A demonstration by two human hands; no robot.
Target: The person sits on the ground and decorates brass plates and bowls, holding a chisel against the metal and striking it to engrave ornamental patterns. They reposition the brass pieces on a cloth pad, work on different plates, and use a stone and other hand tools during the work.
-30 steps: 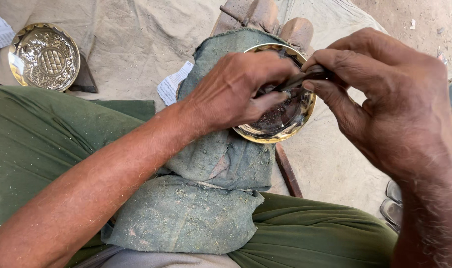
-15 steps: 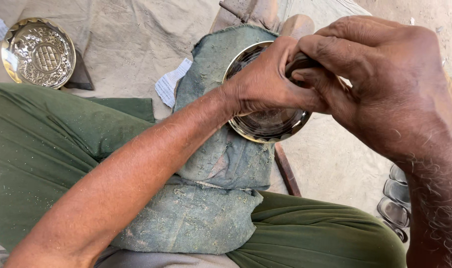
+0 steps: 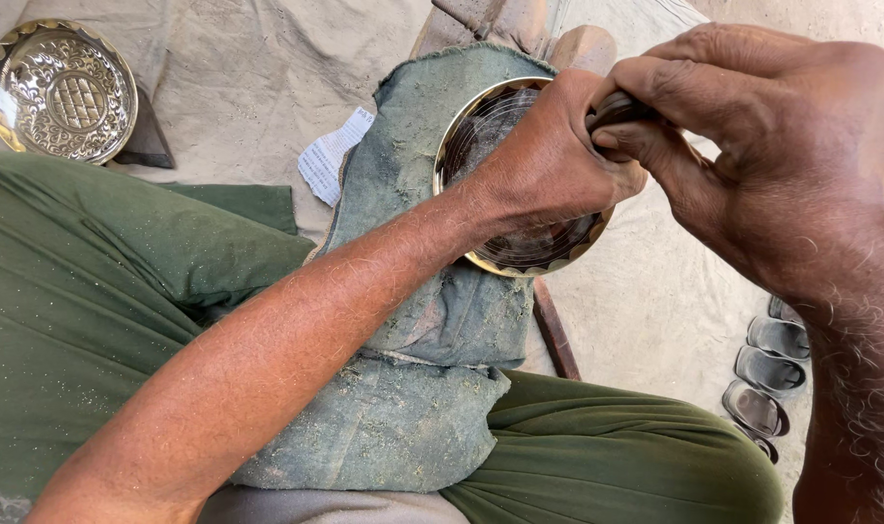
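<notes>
Left hand (image 3: 549, 160) lies across the round brass plate with the ringed, darkened face (image 3: 519, 247), fingers curled down and pressing it onto the dusty grey-green cloth pad (image 3: 432, 320) draped over the knee. Right hand (image 3: 752, 155) is bunched tight, fingers pinching a small dark tool (image 3: 621, 105) right at the plate's upper edge, thumb against the left knuckles. The tip itself is hidden under the hands, so where it bites I cannot tell. The risk here looks like a slip: both hands are crowded together, and if the tool skids off the curved metal it could jab the left fingers or score the finish. The plate only sits on soft cloth, so uneven pressure could tip it. A finished, patterned brass plate (image 3: 58, 89) lies well apart, top left.
</notes>
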